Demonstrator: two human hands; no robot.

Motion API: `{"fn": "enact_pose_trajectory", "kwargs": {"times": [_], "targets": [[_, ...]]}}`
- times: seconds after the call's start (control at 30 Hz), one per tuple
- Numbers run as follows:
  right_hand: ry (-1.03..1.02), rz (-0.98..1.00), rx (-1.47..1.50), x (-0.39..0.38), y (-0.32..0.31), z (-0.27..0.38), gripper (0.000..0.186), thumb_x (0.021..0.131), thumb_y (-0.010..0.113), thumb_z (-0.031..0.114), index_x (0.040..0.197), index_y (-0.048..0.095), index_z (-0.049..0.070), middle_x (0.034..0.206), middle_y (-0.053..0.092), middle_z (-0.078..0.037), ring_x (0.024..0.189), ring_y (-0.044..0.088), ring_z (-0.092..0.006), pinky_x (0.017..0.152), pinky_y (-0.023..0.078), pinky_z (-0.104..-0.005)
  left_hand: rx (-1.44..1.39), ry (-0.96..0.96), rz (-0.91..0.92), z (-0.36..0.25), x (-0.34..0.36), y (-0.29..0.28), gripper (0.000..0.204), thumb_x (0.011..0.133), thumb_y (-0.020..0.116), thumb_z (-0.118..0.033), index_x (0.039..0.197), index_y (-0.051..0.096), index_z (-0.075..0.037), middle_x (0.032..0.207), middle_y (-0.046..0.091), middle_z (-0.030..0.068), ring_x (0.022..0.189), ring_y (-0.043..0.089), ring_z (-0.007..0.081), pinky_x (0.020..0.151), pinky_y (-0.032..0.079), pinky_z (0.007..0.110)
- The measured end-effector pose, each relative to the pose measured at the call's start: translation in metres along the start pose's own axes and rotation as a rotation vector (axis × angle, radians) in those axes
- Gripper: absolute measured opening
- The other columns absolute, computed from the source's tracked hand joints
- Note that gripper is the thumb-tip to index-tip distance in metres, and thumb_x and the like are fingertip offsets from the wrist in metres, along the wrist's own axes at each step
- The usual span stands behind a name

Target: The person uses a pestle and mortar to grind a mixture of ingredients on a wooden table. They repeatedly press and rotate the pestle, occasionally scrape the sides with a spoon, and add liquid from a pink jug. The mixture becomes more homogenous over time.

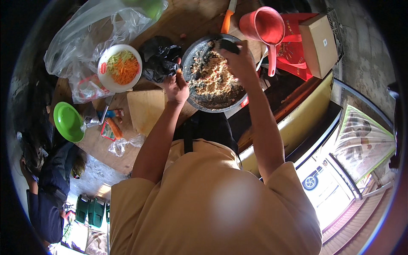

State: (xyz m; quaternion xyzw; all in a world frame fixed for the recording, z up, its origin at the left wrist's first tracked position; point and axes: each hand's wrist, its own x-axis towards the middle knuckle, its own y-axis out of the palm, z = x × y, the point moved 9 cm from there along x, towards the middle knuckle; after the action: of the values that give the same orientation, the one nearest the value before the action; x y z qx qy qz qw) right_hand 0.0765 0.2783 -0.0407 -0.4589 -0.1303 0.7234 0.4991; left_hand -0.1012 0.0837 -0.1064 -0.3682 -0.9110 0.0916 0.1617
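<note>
A wide grey stone mortar sits in front of me, with a coarse, crumbly tan-orange mixture spread over its inside. My right hand is closed around a dark stone pestle, held over the mortar's upper right part. At the left rim is my left hand, its fingers curled together beside a crumpled black plastic bag. Whether those fingers grip the rim, the bag or some small piece, I cannot tell.
Left stand a white bowl of shredded vegetables, a clear plastic bag, a green plate, a carrot and a wooden board. Beyond the mortar are an orange-handled knife, a red dipper and a cardboard box. Another person is lower left.
</note>
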Motion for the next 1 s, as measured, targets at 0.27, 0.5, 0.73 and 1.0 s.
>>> {"fn": "enact_pose_trajectory", "kwargs": {"times": [0.27, 0.5, 0.73, 1.0], "targets": [[-0.301, 0.274, -0.560, -0.081, 0.067, 0.033, 0.052, 0.092, 0.071, 0.031, 0.138, 0.050, 0.017, 0.100, 0.073, -0.026, 0.092, 0.075, -0.0436, 0.083, 0.058, -0.0564, -0.034, -0.115, -0.002, 0.013, -0.004, 0.001, 0.038, 0.103, 0.050, -0.002, 0.137, 0.066, -0.001, 0.123, 0.072, 0.0228, 0.107, 0.070, 0.0408, 0.093, 0.054, 0.044], [-0.298, 0.076, -0.554, -0.135, 0.017, -0.014, 0.056, 0.095, 0.068, 0.027, 0.147, 0.047, 0.022, 0.105, 0.065, -0.022, 0.091, 0.074, -0.0459, 0.078, 0.061, -0.0550, 0.090, 0.029, -0.001, 0.003, -0.001, 0.000, 0.035, 0.107, 0.048, -0.002, 0.136, 0.066, -0.001, 0.125, 0.073, 0.0123, 0.096, 0.065, 0.0181, 0.086, 0.051, 0.031], [-0.142, -0.151, 0.143, -0.073, 0.007, -0.038, 0.048, 0.098, 0.073, 0.037, 0.134, 0.055, 0.012, 0.113, 0.072, -0.022, 0.103, 0.072, -0.0375, 0.088, 0.055, -0.0464, -0.050, -0.103, 0.028, 0.005, -0.001, 0.001, 0.034, 0.109, 0.049, -0.006, 0.138, 0.065, -0.001, 0.132, 0.070, 0.0152, 0.116, 0.067, 0.0243, 0.102, 0.049, 0.034], [-0.456, -0.029, -0.541, -0.122, 0.034, -0.006, 0.049, 0.097, 0.068, 0.034, 0.143, 0.056, 0.022, 0.099, 0.066, -0.023, 0.080, 0.073, -0.0453, 0.071, 0.060, -0.0553, -0.099, -0.025, -0.038, 0.010, -0.001, 0.002, 0.036, 0.109, 0.047, -0.005, 0.140, 0.065, -0.002, 0.132, 0.070, 0.0156, 0.113, 0.068, 0.0249, 0.099, 0.050, 0.034]]}}
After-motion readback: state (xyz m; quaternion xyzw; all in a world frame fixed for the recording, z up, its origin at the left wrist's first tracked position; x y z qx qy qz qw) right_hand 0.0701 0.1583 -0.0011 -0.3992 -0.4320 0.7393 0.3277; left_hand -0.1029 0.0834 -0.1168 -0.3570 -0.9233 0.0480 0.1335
